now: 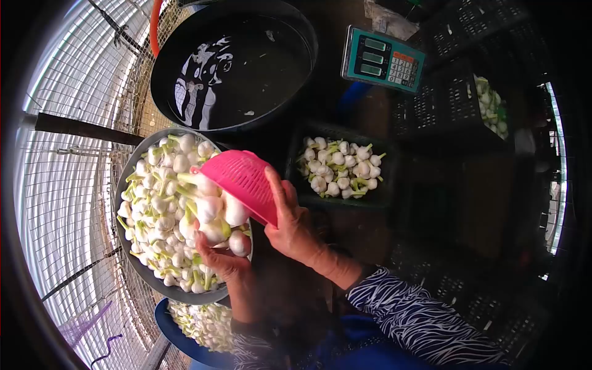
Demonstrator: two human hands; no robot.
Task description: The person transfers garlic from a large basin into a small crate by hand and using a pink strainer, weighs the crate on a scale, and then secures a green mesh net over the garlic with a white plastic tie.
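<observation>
A pink perforated basket (pixel 243 179) is tilted on its side above a wide round basin (pixel 137 262) heaped with white garlic bulbs (pixel 161 203). My right hand (pixel 288 222) grips the basket's rim and outer side. Several larger-looking bulbs (pixel 209 208) lie at the basket's mouth, over the heap. Below them, my left hand (pixel 225 262) has its thumb and fingers curved against the bulbs at the mouth; part of this hand is hidden behind them.
A large black tub of water (pixel 259 80) stands at the top. A teal scale (pixel 383 60) is to its right. A dark crate (pixel 336 200) holds garlic, as does a blue basin (pixel 169 327) below. More crates (pixel 431 105) stand right; wire mesh (pixel 68 185) lines the left.
</observation>
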